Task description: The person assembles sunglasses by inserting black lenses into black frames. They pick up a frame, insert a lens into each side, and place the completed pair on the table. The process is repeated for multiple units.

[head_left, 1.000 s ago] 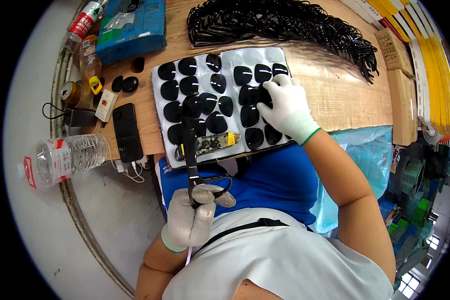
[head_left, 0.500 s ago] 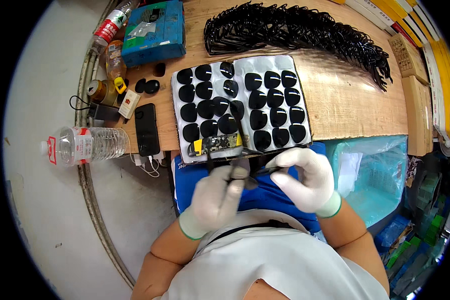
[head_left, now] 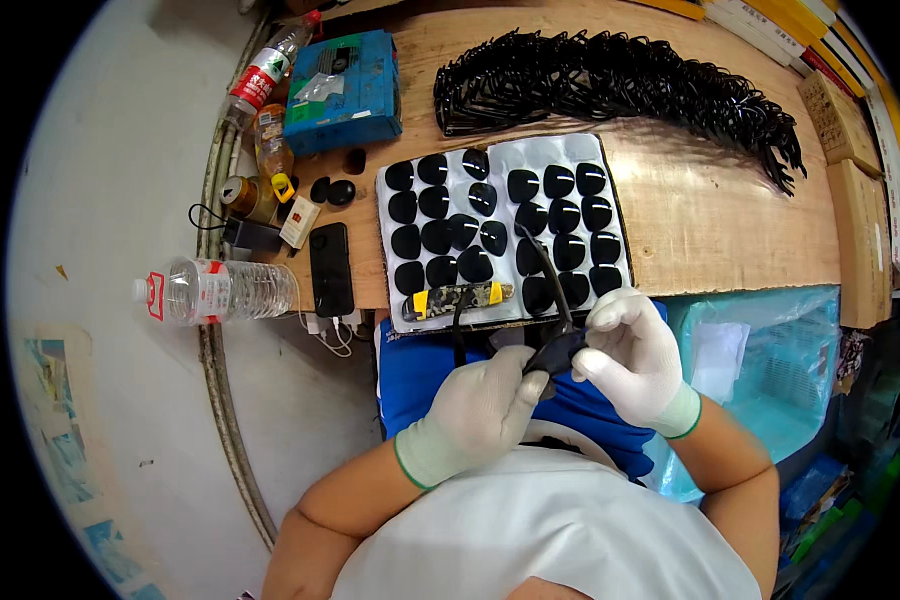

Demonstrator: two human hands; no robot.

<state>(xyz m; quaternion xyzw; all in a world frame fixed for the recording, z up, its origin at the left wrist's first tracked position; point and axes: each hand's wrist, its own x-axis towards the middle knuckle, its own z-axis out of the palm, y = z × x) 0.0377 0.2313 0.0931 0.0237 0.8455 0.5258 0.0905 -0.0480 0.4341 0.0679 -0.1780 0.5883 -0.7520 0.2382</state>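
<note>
Both hands wear white gloves and meet over my lap. My left hand (head_left: 482, 405) holds a black glasses frame (head_left: 553, 348), its arms sticking up toward the table. My right hand (head_left: 632, 355) pinches a dark lens against the front of that frame. Just beyond the hands, a white sheet (head_left: 616, 212) on the wooden table carries several black lenses (head_left: 435, 236) in rows. A yellow and camouflage utility knife (head_left: 457, 298) lies on the sheet's near edge.
A long pile of black glasses frames (head_left: 620, 85) lies at the table's far side. To the left are a blue box (head_left: 345, 85), bottles (head_left: 220, 290), a black phone (head_left: 330, 268) and loose lenses. A light blue plastic bag (head_left: 770, 360) hangs at the right.
My right hand left the lens sheet and came down to my lap. Both hands have joined on the black frame, which has swung from the left hand's side to between them.
</note>
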